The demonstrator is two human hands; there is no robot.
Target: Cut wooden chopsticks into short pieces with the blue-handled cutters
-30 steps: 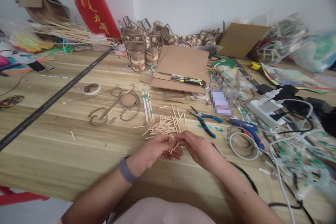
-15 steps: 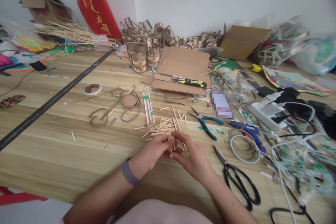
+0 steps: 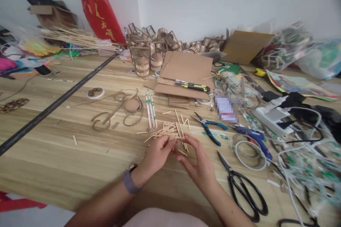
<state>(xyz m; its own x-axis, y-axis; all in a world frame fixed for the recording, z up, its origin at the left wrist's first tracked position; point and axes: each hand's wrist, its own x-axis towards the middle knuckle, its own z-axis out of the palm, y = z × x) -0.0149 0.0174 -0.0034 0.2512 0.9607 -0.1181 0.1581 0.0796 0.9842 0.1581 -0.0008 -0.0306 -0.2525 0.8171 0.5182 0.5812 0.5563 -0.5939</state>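
My left hand (image 3: 157, 154), with a watch on its wrist, is closed, thumb and fingers pinching a few short wooden sticks (image 3: 173, 142); the fingers hide part of them. My right hand (image 3: 200, 163) is just to the right, thumb and fingers spread apart with nothing seen between them. Right beyond both hands lies a loose pile of cut wooden sticks (image 3: 165, 128), some longer ones pointing toward my right hand. Paper-wrapped sticks (image 3: 151, 111) lie behind the pile. Left of these is a round cardboard piece (image 3: 132, 105) with a braided strip around it.
Black scissors (image 3: 243, 188), blue-handled pliers (image 3: 210, 131), a blue glue gun (image 3: 252, 133) and a tape roll (image 3: 234, 156) lie on the right. Utility knives (image 3: 192, 86) rest on cardboard sheets (image 3: 186, 65). Small bamboo lanterns (image 3: 142, 66) stand behind. Cables and a power strip (image 3: 274, 115) crowd the right.
My right hand has drawn away to the right from my left hand, and its fingers have spread. My left hand keeps its pinch on the sticks. The view has shifted slightly.
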